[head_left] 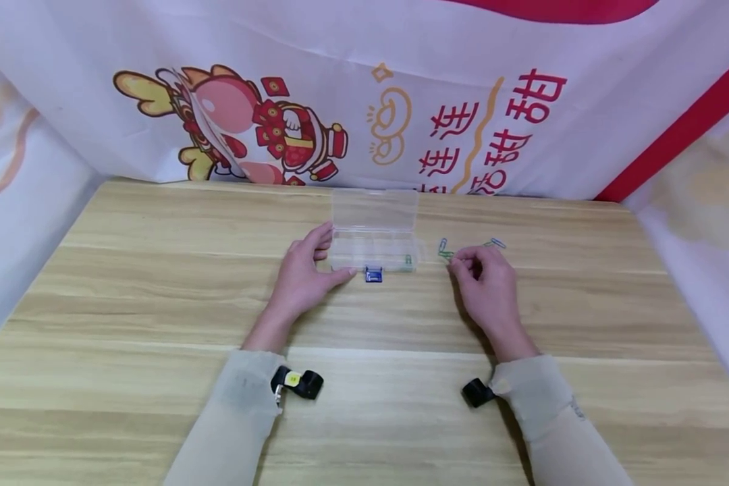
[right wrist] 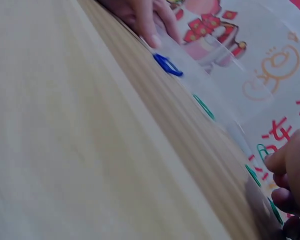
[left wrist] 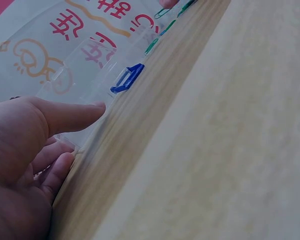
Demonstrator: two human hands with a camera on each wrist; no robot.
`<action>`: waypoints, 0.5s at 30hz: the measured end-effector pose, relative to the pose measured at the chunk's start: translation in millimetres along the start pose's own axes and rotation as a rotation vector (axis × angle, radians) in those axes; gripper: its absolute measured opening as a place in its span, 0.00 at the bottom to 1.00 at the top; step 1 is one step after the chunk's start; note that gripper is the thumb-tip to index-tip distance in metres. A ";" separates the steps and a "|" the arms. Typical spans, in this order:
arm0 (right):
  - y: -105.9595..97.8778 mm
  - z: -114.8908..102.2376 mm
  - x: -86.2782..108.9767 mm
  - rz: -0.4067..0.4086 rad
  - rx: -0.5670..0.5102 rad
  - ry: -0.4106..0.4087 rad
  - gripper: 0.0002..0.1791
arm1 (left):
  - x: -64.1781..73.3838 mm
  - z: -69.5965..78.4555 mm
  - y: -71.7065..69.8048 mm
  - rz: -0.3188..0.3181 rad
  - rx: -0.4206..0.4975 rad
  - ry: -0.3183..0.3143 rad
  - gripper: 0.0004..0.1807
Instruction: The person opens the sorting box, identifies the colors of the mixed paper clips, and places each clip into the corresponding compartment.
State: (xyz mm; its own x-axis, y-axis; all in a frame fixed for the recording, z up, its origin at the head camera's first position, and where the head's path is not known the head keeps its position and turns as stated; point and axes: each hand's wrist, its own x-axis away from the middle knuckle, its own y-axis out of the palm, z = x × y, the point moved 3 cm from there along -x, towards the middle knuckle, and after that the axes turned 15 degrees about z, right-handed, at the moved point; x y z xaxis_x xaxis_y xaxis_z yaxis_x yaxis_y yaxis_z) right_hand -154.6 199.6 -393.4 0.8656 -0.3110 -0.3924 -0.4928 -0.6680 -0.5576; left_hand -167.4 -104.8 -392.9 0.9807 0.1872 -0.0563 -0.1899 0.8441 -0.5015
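A clear plastic box with compartments stands near the back of the table, its lid raised. My left hand holds the box's left end, thumb at the front edge and fingers around the side. A blue latch juts from the front. One green paper clip lies in the right end compartment. To the right of the box, my right hand pinches a green paper clip between thumb and forefinger, lifted off the table in the right wrist view.
Loose paper clips lie around the right fingertips: a blue-green one on the left and a bluish one on the right. Behind the wooden table hangs a printed white cloth.
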 end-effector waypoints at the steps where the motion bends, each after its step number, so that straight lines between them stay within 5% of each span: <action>1: 2.3 -2.4 1.9 0.011 -0.016 0.009 0.06 | 0.1 -0.1 -0.2 0.000 -0.005 0.002 0.51; 9: 27.2 -25.7 9.9 -0.005 -0.153 0.155 0.07 | 0.1 -1.1 -2.2 0.002 -0.023 0.011 0.52; 15: 32.8 -30.6 9.3 -0.046 -0.155 0.217 0.06 | 1.2 -0.1 -0.5 0.006 -0.003 0.007 0.51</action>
State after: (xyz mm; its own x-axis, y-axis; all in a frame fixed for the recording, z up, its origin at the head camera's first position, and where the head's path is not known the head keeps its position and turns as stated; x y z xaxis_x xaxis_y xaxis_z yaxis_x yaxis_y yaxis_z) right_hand -159.9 154.1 -392.9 0.8939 -0.4041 -0.1940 -0.4473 -0.7754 -0.4457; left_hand -166.1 -105.0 -392.8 0.9798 0.1889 -0.0651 -0.1957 0.8415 -0.5036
